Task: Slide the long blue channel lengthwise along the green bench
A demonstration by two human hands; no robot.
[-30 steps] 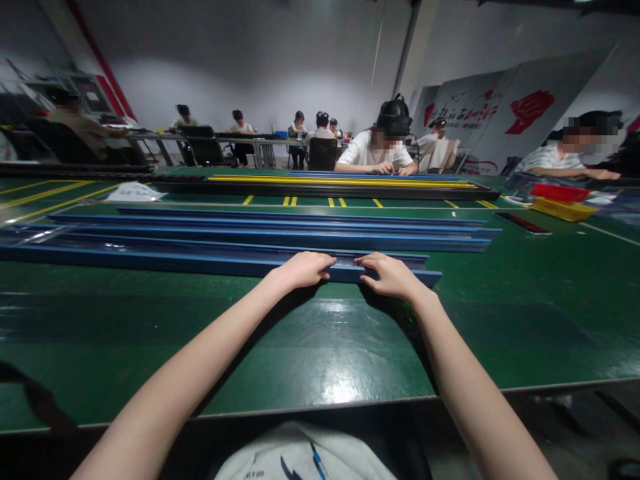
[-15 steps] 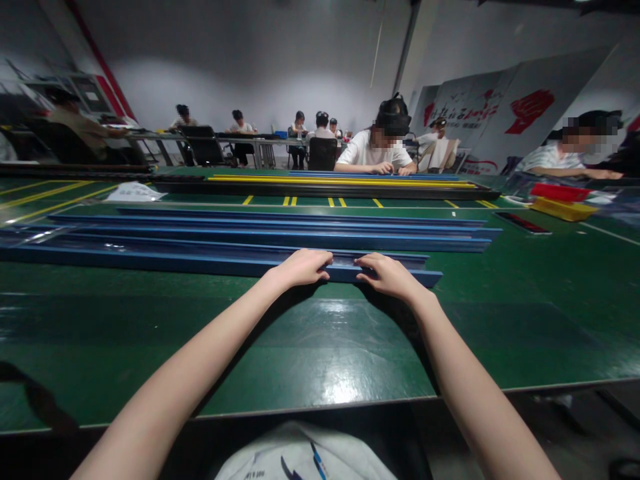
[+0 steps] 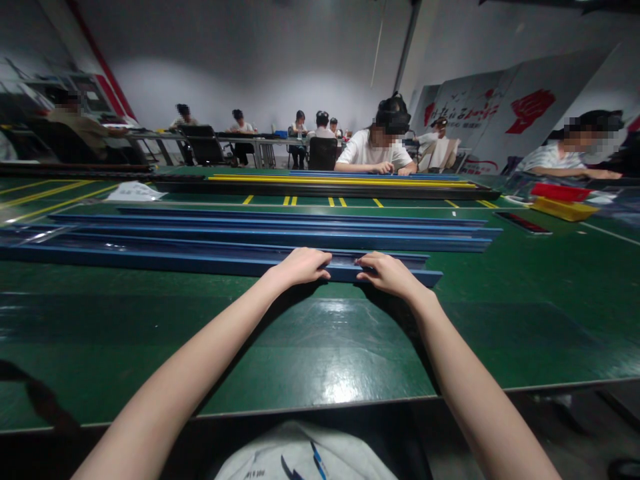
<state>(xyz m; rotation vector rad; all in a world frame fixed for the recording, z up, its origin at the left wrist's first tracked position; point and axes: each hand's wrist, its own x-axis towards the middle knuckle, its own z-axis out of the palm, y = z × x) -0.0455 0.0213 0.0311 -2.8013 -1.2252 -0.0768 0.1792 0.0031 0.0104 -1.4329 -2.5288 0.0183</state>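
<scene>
A long blue channel strip lies across the green table in front of me, its near wall towards me. My left hand grips that near wall, thumb on the close side and fingers over the top edge. A short way to the right, my right hand pinches the same wall near the strip's right end. Whether the fingertips hold something small inside the channel is hidden. Behind it lie more blue strips, roughly parallel.
Black and yellow strips lie farther back, before a seated person. To the right are a phone and a yellow tray. A white paper lies at the back left. The table's front edge runs below my forearms.
Almost nothing differs. Both hands stay on the blue strip in the same places, with at most a tiny shift of the left fingers.
</scene>
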